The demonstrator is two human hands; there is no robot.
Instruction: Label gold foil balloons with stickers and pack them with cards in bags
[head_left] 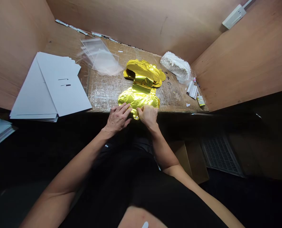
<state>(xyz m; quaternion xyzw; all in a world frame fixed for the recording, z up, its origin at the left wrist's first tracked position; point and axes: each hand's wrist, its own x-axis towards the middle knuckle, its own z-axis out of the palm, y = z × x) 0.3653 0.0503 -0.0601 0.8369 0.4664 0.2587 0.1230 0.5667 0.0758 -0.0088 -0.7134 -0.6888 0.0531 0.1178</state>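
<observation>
A shiny gold foil balloon [136, 98], flat and uninflated, lies at the table's front edge, with its small rounded end hanging over. My left hand [118, 117] rests on its left side, fingers stretched out over the foil and thumb apart. Curled closed at the lower right of the balloon, my right hand [148, 115] grips the foil, its thumb toward the small end. The right fingertips are hidden. Just behind lies a stack of more gold foil balloons [143, 68], and a folded gold flap [143, 83] overlaps the nearer one.
White sheets [63, 84] are stacked at the left, jutting over the front edge. Clear plastic bags [103, 58] lie behind. To the right are a plastic-wrapped white bundle [176, 66], a small folded paper [192, 90] and a yellow-white tube [201, 101]. Wooden panels enclose the table [103, 95].
</observation>
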